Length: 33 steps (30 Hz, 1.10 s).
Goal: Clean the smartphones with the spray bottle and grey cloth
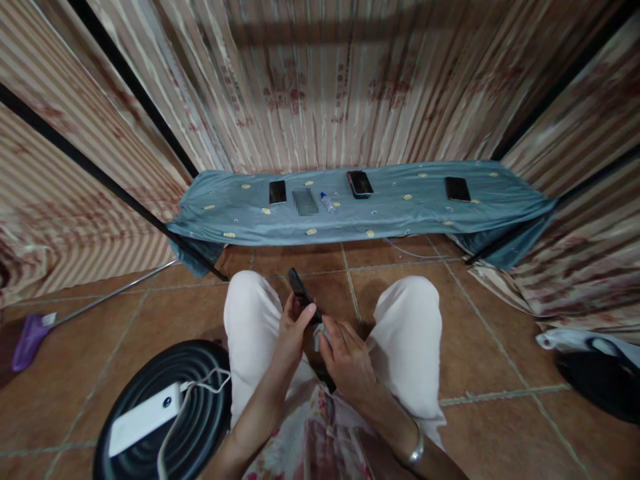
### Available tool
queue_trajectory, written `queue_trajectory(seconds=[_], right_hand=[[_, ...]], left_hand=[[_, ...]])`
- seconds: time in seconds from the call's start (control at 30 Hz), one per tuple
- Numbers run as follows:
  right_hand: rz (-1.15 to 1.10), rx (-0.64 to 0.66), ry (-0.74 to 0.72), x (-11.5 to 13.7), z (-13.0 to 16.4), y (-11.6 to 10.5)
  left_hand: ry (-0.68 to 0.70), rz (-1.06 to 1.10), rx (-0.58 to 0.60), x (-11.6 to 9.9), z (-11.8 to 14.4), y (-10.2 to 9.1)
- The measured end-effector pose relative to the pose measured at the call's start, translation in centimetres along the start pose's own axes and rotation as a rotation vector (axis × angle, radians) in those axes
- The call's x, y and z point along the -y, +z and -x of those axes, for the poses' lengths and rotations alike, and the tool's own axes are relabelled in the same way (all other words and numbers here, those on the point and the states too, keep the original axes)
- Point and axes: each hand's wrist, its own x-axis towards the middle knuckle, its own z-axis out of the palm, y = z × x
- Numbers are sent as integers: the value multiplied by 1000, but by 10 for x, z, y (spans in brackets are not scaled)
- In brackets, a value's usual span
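Dark phone [301, 293] pinched upright in the left hand [293, 327] between the knees; the right hand [345, 357] presses a small grey cloth [320, 333] against its lower end. Wiping likely goes best with a firm left grip. Beyond, three phones [359, 183] lie on a cloth-covered table [400, 213].

No legible text, brand, number or sign was found; red printed marks on the striped curtain [285, 93] were too blurred to read; one patch on the blue cloth [400, 207] was pixelated; phone screens were dark
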Motion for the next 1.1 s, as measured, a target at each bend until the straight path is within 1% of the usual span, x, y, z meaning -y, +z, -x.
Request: queue_trajectory(seconds=[0.07, 0.13, 0.37, 0.47, 0.57, 0.67, 0.83, 0.93, 1.0, 1.1], right_hand=[[3, -14, -34, 4, -1, -1], [3, -38, -49, 7, -3, -3], [-5, -54, -112, 12, -3, -9], [-49, -53, -143, 11, -5, -12], [-86, -48, -152, 11, -6, -14], [-116, -31, -167, 11, -4, -14], [-126, 59, -178, 7, 2, -18], [-121, 100, -157, 3, 8, -21], [-111, 117, -134, -3, 14, -22], [-97, 162, -108, -14, 25, -19]], left_hand=[[-22, 41, -26, -1, -2, 1], [-42, 80, -24, -3, -3, 3], [-131, 174, 114, -13, 1, 1], [-253, 186, 148, -17, 6, 1], [-387, 234, 211, -21, 10, 4], [-449, 292, 288, -24, 13, 5], [-449, 318, 353, -22, 15, 1], [-439, 329, 380, -21, 15, -3], [-426, 324, 372, -23, 14, -4], [-399, 329, 304, -30, 13, -5]])
